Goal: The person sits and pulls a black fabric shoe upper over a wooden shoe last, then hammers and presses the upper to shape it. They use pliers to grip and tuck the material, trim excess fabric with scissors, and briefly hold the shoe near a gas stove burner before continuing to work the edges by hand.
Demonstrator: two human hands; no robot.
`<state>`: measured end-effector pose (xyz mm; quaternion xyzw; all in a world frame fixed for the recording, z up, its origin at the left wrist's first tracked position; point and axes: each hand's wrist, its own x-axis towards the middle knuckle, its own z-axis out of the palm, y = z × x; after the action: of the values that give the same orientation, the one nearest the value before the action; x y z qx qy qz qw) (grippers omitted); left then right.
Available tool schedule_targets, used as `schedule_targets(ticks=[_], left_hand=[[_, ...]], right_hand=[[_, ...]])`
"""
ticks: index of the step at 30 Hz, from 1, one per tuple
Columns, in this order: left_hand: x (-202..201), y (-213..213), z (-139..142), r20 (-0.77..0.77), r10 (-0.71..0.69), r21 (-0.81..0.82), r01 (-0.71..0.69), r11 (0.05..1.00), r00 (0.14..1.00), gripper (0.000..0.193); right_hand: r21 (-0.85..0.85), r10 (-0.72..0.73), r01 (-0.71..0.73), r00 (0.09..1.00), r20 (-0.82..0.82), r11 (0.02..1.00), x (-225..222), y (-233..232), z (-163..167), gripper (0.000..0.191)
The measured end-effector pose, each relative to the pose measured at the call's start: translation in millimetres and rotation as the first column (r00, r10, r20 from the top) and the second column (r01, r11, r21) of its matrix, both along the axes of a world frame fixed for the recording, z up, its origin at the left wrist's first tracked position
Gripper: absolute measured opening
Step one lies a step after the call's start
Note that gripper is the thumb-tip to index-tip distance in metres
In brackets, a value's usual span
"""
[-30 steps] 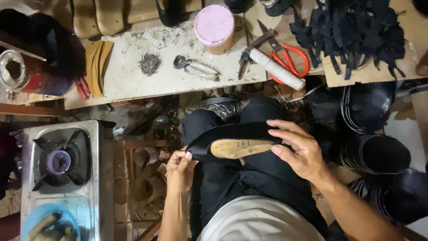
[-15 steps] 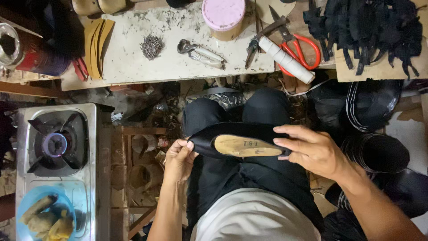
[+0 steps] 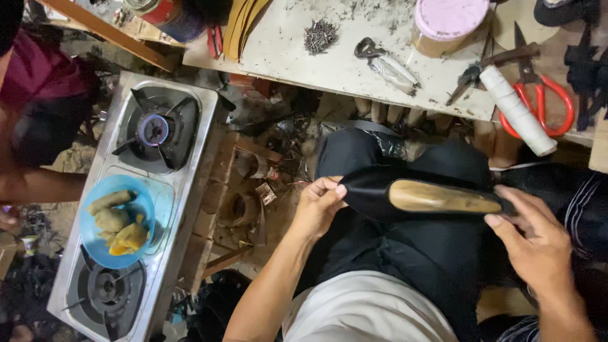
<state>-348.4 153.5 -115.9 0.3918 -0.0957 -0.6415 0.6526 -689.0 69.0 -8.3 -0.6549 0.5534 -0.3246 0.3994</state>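
Left hand (image 3: 316,206) is pinching the black shoe upper (image 3: 367,193) over the wooden last (image 3: 443,197) (lying across the lap). Right hand (image 3: 532,244) is gripping its heel end, fingers closed. Lasting step likely; next calls for even pulling.

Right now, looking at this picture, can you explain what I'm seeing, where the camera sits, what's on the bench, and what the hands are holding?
The one view comes from a camera worn on a person's head, looking down at their lap and two bare hands.

The left hand pinches the black material at one end of a black shoe on a wooden form, laid across the lap. The right hand steadies the other end.

Beyond the knees is a pale workbench with a pile of small nails, a pink-lidded tub, a white spool of thread and red-handled scissors.

On the left, a two-burner gas stove carries a blue bowl of food.
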Motion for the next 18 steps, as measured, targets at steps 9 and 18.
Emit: schedule_targets(ticks=[9,18], left_hand=[[-49.9,16.2,50.1,0.055,0.082,0.051,-0.085,0.995,0.995,0.005],[-73.8,40.9,129.6,0.429,0.034,-0.142,0.031,0.989,0.903,0.007]], right_hand=[[-0.674,0.119,-0.426,0.884,-0.453,0.604,101.1,59.4,12.5,0.039],[-0.773,0.098,-0.356,0.928,-0.360,0.525,91.9,47.1,58.0,0.031]])
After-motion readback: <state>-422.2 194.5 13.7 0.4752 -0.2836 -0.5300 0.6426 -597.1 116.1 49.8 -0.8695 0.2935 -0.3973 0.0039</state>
